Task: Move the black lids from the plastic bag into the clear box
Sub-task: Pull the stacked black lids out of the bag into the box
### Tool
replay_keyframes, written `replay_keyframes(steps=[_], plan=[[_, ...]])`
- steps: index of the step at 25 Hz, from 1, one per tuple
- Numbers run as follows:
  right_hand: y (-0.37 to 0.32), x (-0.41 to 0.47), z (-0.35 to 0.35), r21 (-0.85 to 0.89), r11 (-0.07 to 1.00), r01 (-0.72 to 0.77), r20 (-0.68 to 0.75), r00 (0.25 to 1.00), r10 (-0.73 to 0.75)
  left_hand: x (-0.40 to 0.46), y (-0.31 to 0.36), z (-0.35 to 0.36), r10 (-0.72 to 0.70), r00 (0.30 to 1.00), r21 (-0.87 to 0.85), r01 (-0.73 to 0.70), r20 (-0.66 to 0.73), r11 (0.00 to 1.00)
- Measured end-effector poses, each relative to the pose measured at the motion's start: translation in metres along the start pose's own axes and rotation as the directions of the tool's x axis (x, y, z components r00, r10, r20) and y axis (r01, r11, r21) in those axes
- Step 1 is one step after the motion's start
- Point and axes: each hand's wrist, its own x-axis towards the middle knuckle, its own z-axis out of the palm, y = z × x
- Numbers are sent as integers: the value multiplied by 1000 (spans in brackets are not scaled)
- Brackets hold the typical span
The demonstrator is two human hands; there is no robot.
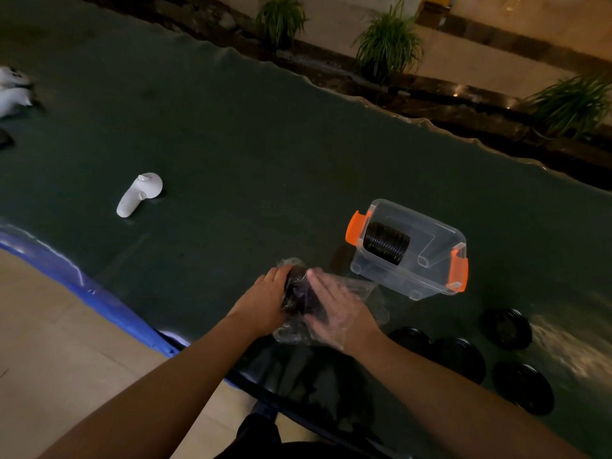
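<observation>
A clear plastic bag (366, 294) with a stack of black lids (295, 293) inside lies on the dark green table, near its front edge. My left hand (265, 296) grips the stack from the left. My right hand (336, 304) is inside the bag and presses flat against the stack from the right, its fingers spread. Just behind and right stands the clear box (430, 260) with orange latches, tipped on its side. A row of black lids (385, 242) stands on edge inside it.
Several loose black lids (458, 357) lie flat on the table at the right. A white controller (139, 193) lies at the left; more white objects (13, 91) sit at the far left edge. Plants (387, 41) stand behind the table.
</observation>
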Motion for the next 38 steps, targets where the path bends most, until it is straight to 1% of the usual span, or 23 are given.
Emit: replay_keyframes(steps=[1, 2, 4, 5, 6, 8, 10, 14, 15, 20, 23, 25, 27, 29, 31, 32, 34, 35, 36, 38], plan=[[0, 0, 3, 10, 1000, 24, -41, 999, -24, 0, -1, -1, 1, 1000, 2, -1, 1, 1000], [0, 0, 6, 11, 1000, 15, -63, 998, -15, 0, -2, -1, 0, 1000, 4, 0, 5, 1000], [-1, 3, 7, -59, 995, -76, 18, 997, 77, 1, -3, -3, -9, 1000, -11, 9, 14, 1000], [-1, 3, 6, -61, 992, -108, 49, 993, 111, 2, -3, -4, -13, 1000, -16, 14, 16, 1000], [0, 3, 7, -50, 992, -112, 42, 993, 114, 2, -3, -5, -15, 1000, -14, 16, 16, 1000], [4, 1, 5, -22, 998, -55, 18, 998, 56, 2, -2, -4, -12, 1000, -1, 12, 16, 1000], [5, 3, 1, -59, 998, 3, 13, 1000, -2, 2, -1, -4, 10, 1000, -1, -10, 22, 1000], [7, 16, -3, -135, 991, 11, 203, 979, 17, 2, 1, -5, 39, 999, -16, -39, 31, 999], [9, 18, -2, -144, 989, 12, 228, 973, 21, 2, 1, -5, 32, 999, -20, -31, 27, 999], [9, 25, 3, -169, 985, 19, 301, 953, 34, 3, -2, -4, 18, 999, -59, -17, 31, 998], [6, 29, 3, -147, 989, 10, 302, 953, 35, 5, -3, -5, 30, 999, -65, -28, 33, 997], [3, 31, 0, -115, 993, 19, 280, 960, 14, 6, -4, -6, 62, 997, -30, -61, 37, 998], [1, 30, -3, -93, 995, 37, 263, 965, -11, 6, -5, -9, 122, 990, 65, -126, 64, 990], [2, 27, -6, -83, 995, 48, 277, 961, -24, 5, -5, -15, 159, 979, 192, -181, 127, 965], [7, 21, -8, -86, 995, 44, 297, 955, -16, 3, -8, -23, 158, 969, 265, -206, 191, 942], [10, 18, -9, -81, 996, 44, 306, 952, -17, 2, -9, -27, 143, 967, 242, -193, 210, 951], [17, 13, -14, -89, 993, 78, 327, 944, -45, 4, -10, -34, 76, 980, 54, -88, 186, 995], [20, 10, -15, -107, 988, 108, 340, 938, -65, 8, -10, -35, 46, 987, -3, -46, 155, 999], [22, 8, -16, -127, 981, 145, 355, 930, -91, 12, -8, -33, 26, 992, 4, -27, 126, 1000], [23, 5, -16, -152, 966, 211, 382, 914, -140, 18, -1, -27, 17, 991, 119, -34, 134, 992]])
